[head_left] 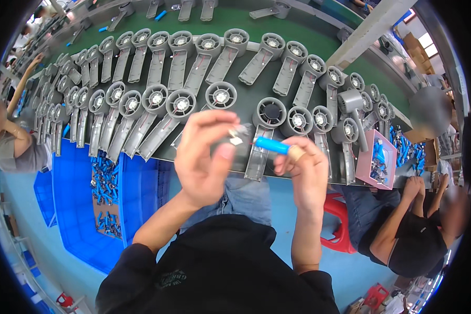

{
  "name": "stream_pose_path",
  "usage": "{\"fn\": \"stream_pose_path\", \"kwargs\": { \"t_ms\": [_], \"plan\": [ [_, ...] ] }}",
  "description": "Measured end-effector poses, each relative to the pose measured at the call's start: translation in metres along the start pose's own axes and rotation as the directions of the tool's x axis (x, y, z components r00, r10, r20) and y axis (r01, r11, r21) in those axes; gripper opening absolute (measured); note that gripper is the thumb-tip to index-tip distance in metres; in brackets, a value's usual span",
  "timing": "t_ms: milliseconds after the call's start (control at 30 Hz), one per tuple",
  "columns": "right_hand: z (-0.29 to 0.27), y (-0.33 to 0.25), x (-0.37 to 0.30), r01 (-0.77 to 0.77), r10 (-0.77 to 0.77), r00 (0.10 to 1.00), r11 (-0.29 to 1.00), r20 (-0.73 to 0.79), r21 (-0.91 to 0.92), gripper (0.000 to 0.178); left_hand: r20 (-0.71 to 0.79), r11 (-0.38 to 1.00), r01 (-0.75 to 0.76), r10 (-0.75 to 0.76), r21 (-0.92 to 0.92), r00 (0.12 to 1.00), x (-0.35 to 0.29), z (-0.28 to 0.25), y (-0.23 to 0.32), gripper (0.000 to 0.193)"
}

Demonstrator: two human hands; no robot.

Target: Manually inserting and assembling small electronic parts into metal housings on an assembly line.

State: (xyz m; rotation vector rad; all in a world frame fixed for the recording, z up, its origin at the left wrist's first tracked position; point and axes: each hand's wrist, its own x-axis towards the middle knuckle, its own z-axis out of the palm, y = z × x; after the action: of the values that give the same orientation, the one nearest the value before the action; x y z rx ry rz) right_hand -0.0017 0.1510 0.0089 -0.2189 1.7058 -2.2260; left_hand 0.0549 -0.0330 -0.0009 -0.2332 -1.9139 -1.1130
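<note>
1. Held at frame centre: blue battery (271, 145), pinched at its right end by the right hand (304, 172), thumb and fingers closed round it, a tan cover on one fingertip.
2. Just left of it: left hand (204, 157), fingers closed on a small pale part (237, 137) with thin wires; exact shape too blurred to tell.
3. Probably light and rigid, that battery; smooth wrap, likely slippery, so best gripped round the middle of the barrel.
4. Small part likely fragile; wires soft and easy to tug loose, so better held by the body, not the leads.
5. Above, on the dark surface (246, 102): rows of grey fan shells (180, 104).
6. Lower left: blue bin (78, 199) holding more batteries.
</note>
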Motion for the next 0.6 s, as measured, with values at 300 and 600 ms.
{"fn": "stream_pose_path", "kwargs": {
  "t_ms": [300, 600],
  "plan": [
    [-0.005, 0.024, 0.004, 0.259, -0.254, 0.961, 0.679, 0.112, -0.687, 0.021, 0.290, 0.746, 0.558, -0.478, -0.364, 0.829, -0.012, -0.008, -0.018, 0.022],
    [0.000, 0.035, 0.010, 0.323, -0.345, 0.935, 0.728, 0.083, -0.605, 0.019, 0.462, 0.956, -0.094, -0.047, 0.277, 0.886, -0.018, 0.020, -0.023, 0.017]
  ]
}}
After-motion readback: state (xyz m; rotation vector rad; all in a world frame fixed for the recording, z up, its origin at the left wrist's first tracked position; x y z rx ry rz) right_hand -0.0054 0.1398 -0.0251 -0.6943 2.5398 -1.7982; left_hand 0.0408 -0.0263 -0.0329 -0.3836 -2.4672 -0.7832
